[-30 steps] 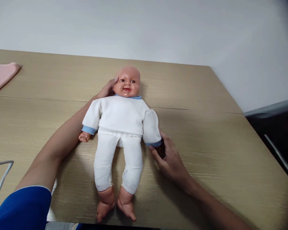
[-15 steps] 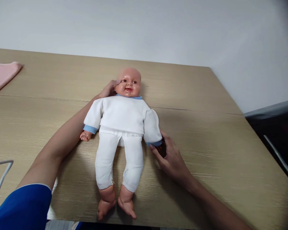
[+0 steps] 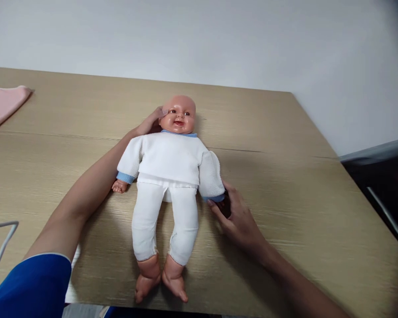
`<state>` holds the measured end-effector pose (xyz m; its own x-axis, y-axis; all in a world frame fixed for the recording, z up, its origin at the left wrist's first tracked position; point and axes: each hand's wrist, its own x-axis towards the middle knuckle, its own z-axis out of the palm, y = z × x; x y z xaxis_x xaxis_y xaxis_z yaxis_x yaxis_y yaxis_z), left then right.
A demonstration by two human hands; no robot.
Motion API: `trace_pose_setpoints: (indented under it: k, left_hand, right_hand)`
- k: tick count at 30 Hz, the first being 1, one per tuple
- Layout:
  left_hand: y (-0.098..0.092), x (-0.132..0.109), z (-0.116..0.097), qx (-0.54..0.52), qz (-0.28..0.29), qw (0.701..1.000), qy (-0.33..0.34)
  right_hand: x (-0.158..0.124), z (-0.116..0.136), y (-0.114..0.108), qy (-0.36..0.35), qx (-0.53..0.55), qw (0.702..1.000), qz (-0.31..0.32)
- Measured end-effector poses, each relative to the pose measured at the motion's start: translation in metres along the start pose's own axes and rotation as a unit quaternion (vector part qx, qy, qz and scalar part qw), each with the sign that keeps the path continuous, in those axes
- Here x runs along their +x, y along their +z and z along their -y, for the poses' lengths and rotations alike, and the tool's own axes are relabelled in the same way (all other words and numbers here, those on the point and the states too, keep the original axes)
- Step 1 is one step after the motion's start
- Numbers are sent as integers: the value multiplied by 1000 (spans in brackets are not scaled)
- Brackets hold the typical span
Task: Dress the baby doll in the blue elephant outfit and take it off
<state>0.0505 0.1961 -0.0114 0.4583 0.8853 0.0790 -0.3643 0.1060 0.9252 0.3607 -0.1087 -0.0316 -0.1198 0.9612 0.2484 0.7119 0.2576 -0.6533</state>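
A baby doll [image 3: 169, 159] lies on its back on the wooden table, its head away from me and its bare feet towards me. It wears a white top with blue collar and cuffs, and white trousers. My left hand [image 3: 151, 121] cups the side of the doll's head [image 3: 181, 115]; the thumb rests by its eye and the other fingers are mostly hidden behind the head. At the doll's sleeve on my right side [image 3: 211, 176], my right hand [image 3: 237, 216] has thumb and fingers around the blue cuff, which hides the doll's hand.
Pink cloth [image 3: 5, 106] lies at the far left of the table [image 3: 285, 198]. A white cable [image 3: 5, 247] curves at the near left. Behind the table stands a pale wall [image 3: 199, 39], and a dark area [image 3: 381, 176] lies past the right edge.
Almost nothing differs. The doll's head has tipped very slightly within my left hand; both hands keep their places.
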Motion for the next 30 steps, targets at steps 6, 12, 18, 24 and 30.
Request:
trace_pose_setpoints:
  k: [6, 12, 18, 24, 30]
  left_hand:
    - [3, 2, 0, 2, -10, 1000, 0]
    - [4, 1, 0, 7, -18, 1000, -1]
    - [0, 1, 1, 14, -30, 999, -13]
    - [0, 1, 0, 19, -2, 1000, -21]
    - [3, -1, -2, 19, 9, 999, -42]
  right_hand:
    - [0, -3, 2, 0, -5, 1000, -3]
    - [0, -1, 1, -8, -2, 1000, -4]
    - [1, 0, 0, -9, 0, 1000, 0]
    - [2, 3, -3, 4, -3, 1000, 10]
    - [2, 0, -1, 16, 3, 1000, 11]
